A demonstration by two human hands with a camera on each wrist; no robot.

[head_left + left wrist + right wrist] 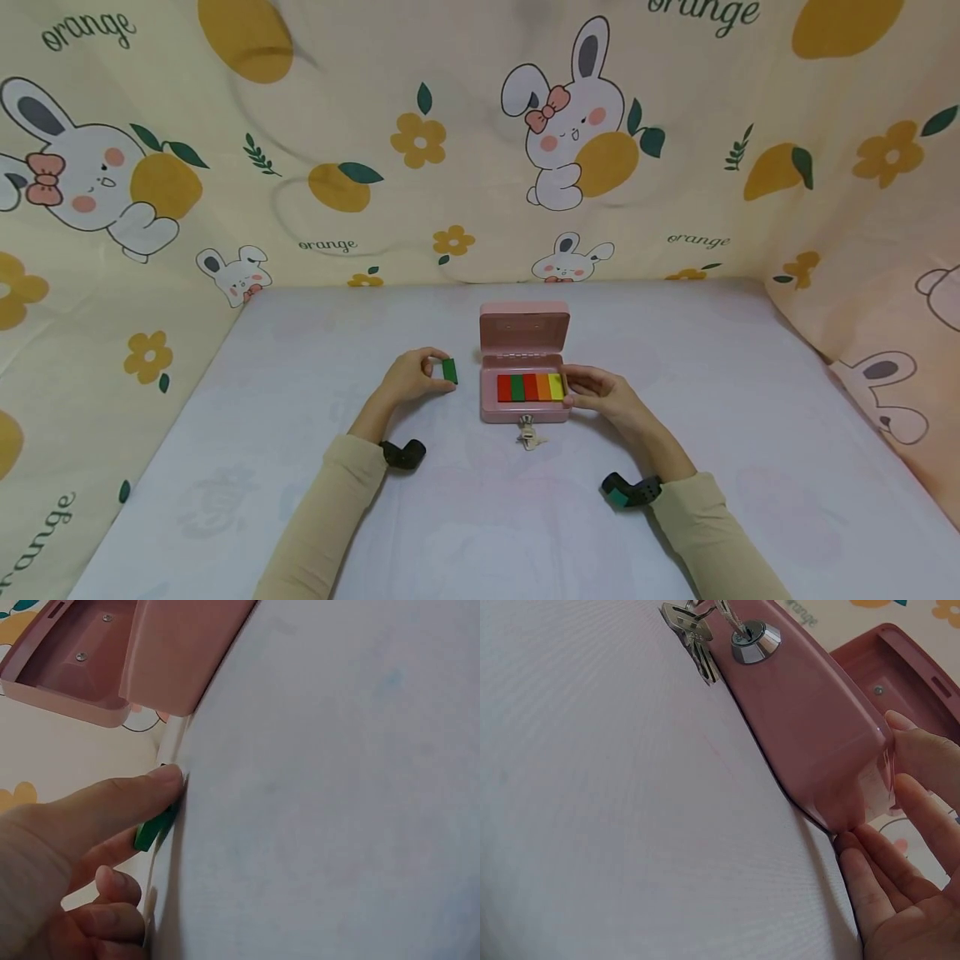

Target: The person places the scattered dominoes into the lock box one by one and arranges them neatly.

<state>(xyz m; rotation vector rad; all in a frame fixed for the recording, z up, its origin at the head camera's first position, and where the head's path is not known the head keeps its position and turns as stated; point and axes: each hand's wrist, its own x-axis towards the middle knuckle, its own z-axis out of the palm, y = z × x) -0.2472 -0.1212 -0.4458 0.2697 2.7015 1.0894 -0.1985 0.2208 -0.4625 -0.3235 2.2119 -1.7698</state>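
Note:
A pink metal cash box stands open on the table. Inside its tray, a row of coloured blocks runs red, green, red, orange, yellow. A narrow tan strip shows at the right end of that row. My left hand, left of the box, pinches a green block between thumb and fingers. My right hand holds the box's right side; in the right wrist view the thumb is at the rim and the other fingers are along the outer wall, partly hidden.
Keys hang from the lock on the box's front. The raised lid leans back behind the tray. A pale cloth covers the table, and a printed curtain with rabbits and oranges encloses the back and sides.

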